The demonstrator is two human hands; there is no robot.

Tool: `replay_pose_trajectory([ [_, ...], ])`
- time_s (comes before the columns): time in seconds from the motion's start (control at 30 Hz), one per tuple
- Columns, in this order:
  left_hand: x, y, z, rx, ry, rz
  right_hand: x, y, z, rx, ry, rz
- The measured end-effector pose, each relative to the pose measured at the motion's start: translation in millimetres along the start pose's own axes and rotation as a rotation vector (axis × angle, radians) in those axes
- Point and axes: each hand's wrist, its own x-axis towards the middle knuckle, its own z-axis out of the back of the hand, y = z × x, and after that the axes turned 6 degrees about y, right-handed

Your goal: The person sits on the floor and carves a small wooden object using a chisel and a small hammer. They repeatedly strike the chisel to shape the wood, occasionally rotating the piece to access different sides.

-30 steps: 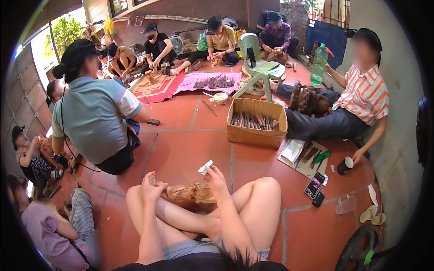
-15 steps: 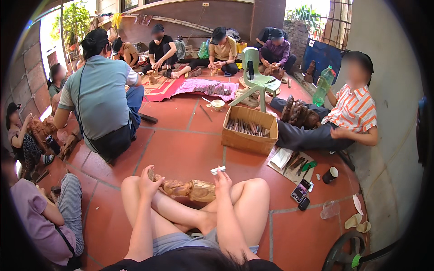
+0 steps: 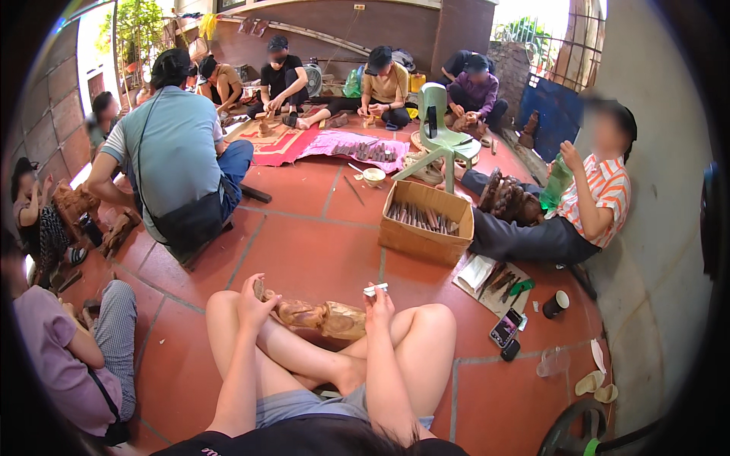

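A carved wooden figure lies across my crossed legs, brown and rounded at its left part, paler and blockier at its right. My left hand is closed round the carving's left end, hiding part of it. Just past the opposite end, my right hand is raised with a small white flat piece pinched between thumb and fingers. It looks like folded paper or a thin block; its exact kind cannot be made out. No contact shows between the white piece and the wood.
Ahead stands a cardboard box of chisels, with a green chair behind it. To the right lie a tool cloth, a phone, a dark cup and a clear cup. Several people sit around on the tiled floor.
My view has shifted slightly; my left hand keeps its hold on the carving. The white piece is tilted a little differently. At right, a person's green bottle has come down toward their lap.
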Motion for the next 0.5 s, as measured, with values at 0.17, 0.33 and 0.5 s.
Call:
replay_pose_trajectory([
  [0.17,2.6,0.8,-1.6,0.019,0.016,0.003,-0.5,1.8,-5.0,0.013,-0.019,0.003],
  [0.33,1.4,0.1,-9.4,-0.049,0.052,0.017,2.0,3.0,4.7,0.028,-0.096,-0.002],
  [0.5,3.8,6.6,-5.6,-0.044,0.049,0.020,-2.9,6.8,-14.5,-0.114,-0.068,-0.043],
])
